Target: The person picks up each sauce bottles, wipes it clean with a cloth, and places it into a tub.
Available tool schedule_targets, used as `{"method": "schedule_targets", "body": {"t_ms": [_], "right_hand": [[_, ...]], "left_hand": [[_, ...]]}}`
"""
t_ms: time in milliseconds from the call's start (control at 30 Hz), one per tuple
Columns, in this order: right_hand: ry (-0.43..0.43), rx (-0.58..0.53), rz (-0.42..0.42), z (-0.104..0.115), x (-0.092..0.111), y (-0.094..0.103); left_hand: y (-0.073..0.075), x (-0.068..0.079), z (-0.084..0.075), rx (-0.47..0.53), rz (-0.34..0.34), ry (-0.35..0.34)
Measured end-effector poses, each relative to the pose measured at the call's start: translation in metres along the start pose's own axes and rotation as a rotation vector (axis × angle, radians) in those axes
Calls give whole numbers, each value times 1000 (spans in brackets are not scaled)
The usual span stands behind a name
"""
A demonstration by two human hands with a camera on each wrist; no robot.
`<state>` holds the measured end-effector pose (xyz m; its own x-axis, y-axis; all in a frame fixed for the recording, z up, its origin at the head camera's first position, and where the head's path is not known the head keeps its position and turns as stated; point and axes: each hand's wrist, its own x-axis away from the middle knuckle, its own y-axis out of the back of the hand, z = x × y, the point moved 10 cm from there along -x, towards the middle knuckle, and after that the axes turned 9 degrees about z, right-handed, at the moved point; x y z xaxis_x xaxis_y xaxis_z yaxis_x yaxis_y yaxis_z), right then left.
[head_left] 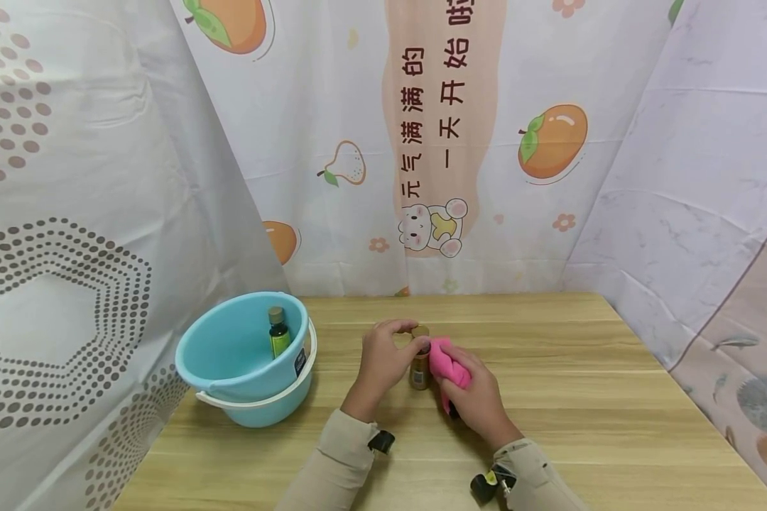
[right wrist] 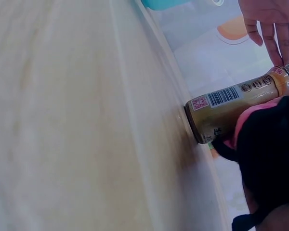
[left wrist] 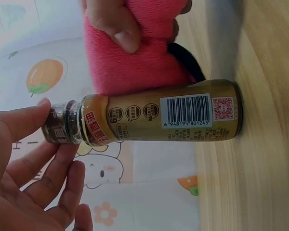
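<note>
Fingers on the left hand (head_left: pixel 383 360) have a light pinch on the cap (left wrist: pixel 59 123) of that gold-brown bottle (head_left: pixel 420 372), thumb on one side and fingertips on the other, with the last couple just hanging loose and a bit spread. Meanwhile the right hand (head_left: pixel 481 403) has its fingers curled around a bunched-up pink cloth (head_left: pixel 446 363) that's pushed right up against the bottle's side. Bottle's standing upright on the wood-look worktop (head_left: pixel 588 397), well apart from the light-blue bucket (head_left: pixel 226 348) over on the left, which has a dark bottle (head_left: pixel 279 334) in it.
</note>
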<state>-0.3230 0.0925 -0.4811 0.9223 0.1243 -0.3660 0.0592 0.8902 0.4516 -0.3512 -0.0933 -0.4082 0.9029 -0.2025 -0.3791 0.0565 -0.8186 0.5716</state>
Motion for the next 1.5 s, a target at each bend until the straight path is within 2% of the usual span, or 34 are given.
{"method": "schedule_targets", "body": {"t_ms": [400,600,733,1200,1367,1500], "right_hand": [[131,-163,-61,12,1,8],[167,-136,-48,19,1,7],[138,-109,-34,16,1,4],[-62,16,58,-10,-2,-7],[-96,57,77,-15,-1,-9],[-104,68,79,-16,0,-9]], "left_hand": [[-5,-1,0,35,75,5],[-5,-1,1,50,89,17],[-4,-1,1,51,98,22],[-6,-2,2,54,97,13],[-4,-1,0,43,86,6],[-2,0,-1,13,48,10]]}}
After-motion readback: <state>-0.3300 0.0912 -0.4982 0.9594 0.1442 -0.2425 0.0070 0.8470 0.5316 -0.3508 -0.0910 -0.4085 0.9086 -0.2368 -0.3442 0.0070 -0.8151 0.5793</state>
